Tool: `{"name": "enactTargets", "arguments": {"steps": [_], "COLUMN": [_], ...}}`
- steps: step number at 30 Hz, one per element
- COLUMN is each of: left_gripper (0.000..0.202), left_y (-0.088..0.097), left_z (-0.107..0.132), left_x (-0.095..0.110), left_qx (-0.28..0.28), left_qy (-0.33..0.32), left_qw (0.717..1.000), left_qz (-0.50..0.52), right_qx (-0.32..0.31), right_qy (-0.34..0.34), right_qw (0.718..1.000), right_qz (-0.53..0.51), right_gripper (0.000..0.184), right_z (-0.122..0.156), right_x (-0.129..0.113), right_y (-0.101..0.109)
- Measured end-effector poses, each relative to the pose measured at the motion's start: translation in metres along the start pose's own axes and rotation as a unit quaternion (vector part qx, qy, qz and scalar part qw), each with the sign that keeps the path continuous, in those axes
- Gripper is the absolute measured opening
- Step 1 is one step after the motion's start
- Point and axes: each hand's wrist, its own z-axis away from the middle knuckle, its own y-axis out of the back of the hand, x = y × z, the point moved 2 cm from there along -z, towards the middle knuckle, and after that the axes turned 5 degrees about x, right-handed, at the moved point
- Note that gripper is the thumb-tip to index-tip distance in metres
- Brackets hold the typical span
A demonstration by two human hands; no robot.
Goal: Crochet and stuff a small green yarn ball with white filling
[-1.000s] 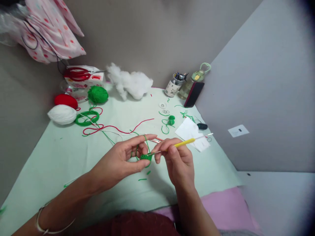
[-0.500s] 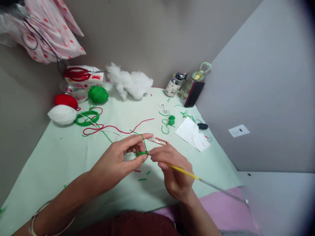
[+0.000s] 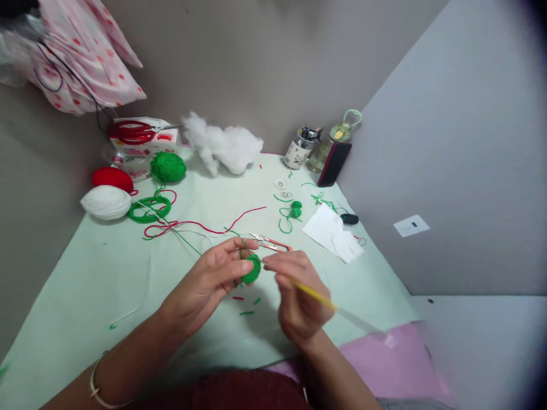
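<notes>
The left hand (image 3: pixel 205 285) pinches the green crochet disc (image 3: pixel 251 269), surely soft and light, at its rim, while the right hand (image 3: pixel 297 299) has its grip closed on the hook (image 3: pixel 314 294) just beside it.

The wrist of the left hand (image 3: pixel 205 287), lower left, is wearing a thin silver metal bangle (image 3: pixel 99 392).

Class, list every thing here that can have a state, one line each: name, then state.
left hand: closed, pinching the green crochet piece
right hand: closed on the crochet hook
crochet hook: held, working tip hidden by fingers
thread snips: lying flat on the table
red scissors: blades together, on a box
green yarn ball: strand trailing loose
jar: upright, open
phone: leaning on the bottle
</notes>
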Motion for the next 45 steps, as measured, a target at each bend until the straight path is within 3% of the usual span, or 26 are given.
{"name": "enactTargets", "arguments": {"steps": [3, 6, 8, 9, 10, 12, 14, 15, 17, 19, 21, 23, 26, 28, 29, 32, 34, 36, 41, 45], "left_gripper": [0.029, 0.029, 0.031, 0.034, 0.036, 0.04, 0.044, 0.046, 0.047, 0.045, 0.038, 0.032, 0.028, 0.028, 0.027, 0.017, 0.026, 0.035, 0.029, 0.028], "left_y": [0.003, 0.004, 0.004, 0.004, 0.004, 0.004, 0.002, 0.0, -0.004, -0.006, -0.005, -0.001, 0.004, 0.004, 0.003, 0.002, 0.001, 0.001, 0.0, 0.004], "left_z": [-0.001, 0.0, 0.0, 0.0, -0.001, -0.001, -0.002, -0.002, -0.003, -0.004, -0.004, -0.005, -0.004, -0.002, -0.002, 0.0, 0.0, -0.001, -0.004, -0.011], "left_x": [0.005, 0.005, 0.002, 0.001, -0.001, -0.003, -0.004, -0.005, -0.007, -0.007, -0.005, -0.001, 0.005, 0.007, 0.007, 0.006, 0.003, 0.0, -0.006, -0.006], "left_qx": [0.001, -0.022, -0.034, -0.029, -0.013, 0.035, 0.062, 0.064, 0.046, 0.001, -0.041, -0.049, -0.039, -0.048, -0.052, -0.032, -0.011, -0.021, -0.101, -0.169], "left_qy": [-0.029, -0.064, -0.072, -0.075, -0.082, -0.105, -0.118, -0.112, -0.069, -0.01, 0.024, 0.026, 0.011, -0.008, -0.022, -0.069, -0.077, -0.06, -0.004, 0.043], "left_qw": [0.999, 0.995, 0.991, 0.989, 0.988, 0.985, 0.985, 0.988, 0.996, 1.0, 0.998, 0.997, 0.999, 0.999, 0.998, 0.994, 0.992, 0.994, 0.99, 0.978], "left_qz": [-0.026, -0.075, -0.108, -0.121, -0.13, -0.132, -0.105, -0.082, -0.028, 0.016, 0.044, 0.052, 0.032, -0.001, -0.021, -0.082, -0.095, -0.094, -0.103, -0.118], "right_qx": [0.032, 0.029, 0.02, 0.021, 0.025, 0.029, 0.022, 0.017, 0.017, 0.021, 0.025, 0.039, 0.064, 0.047, 0.036, 0.018, 0.013, 0.017, 0.062, 0.071], "right_qy": [-0.182, -0.333, -0.396, -0.401, -0.386, -0.305, -0.179, -0.106, 0.033, 0.093, 0.033, -0.094, -0.262, -0.326, -0.335, -0.268, -0.196, -0.141, -0.029, -0.018], "right_qw": [0.972, 0.893, 0.848, 0.845, 0.857, 0.916, 0.977, 0.994, 0.995, 0.989, 0.998, 0.993, 0.936, 0.898, 0.892, 0.934, 0.969, 0.986, 0.997, 0.996], "right_qz": [-0.146, -0.302, -0.353, -0.354, -0.339, -0.259, -0.115, -0.034, 0.093, 0.115, 0.044, -0.066, -0.225, -0.292, -0.303, -0.237, -0.152, -0.081, 0.027, 0.049], "right_gripper": [0.019, 0.019, 0.02, 0.019, 0.018, 0.015, 0.018, 0.023, 0.037, 0.042, 0.037, 0.027, 0.02, 0.021, 0.02, 0.015, 0.015, 0.02, 0.027, 0.026], "right_z": [-0.009, -0.014, -0.013, -0.013, -0.012, -0.008, -0.003, 0.0, 0.006, 0.008, 0.003, -0.005, -0.014, -0.015, -0.014, -0.011, -0.011, -0.014, -0.024, -0.026], "right_x": [0.005, 0.011, 0.014, 0.015, 0.015, 0.014, 0.01, 0.008, 0.002, 0.0, 0.001, 0.005, 0.011, 0.012, 0.013, 0.01, 0.009, 0.01, 0.021, 0.023], "right_y": [0.002, -0.005, -0.01, -0.012, -0.012, -0.012, -0.012, -0.012, -0.013, -0.013, -0.01, -0.005, -0.002, -0.005, -0.007, -0.012, -0.014, -0.013, -0.008, -0.006]}}
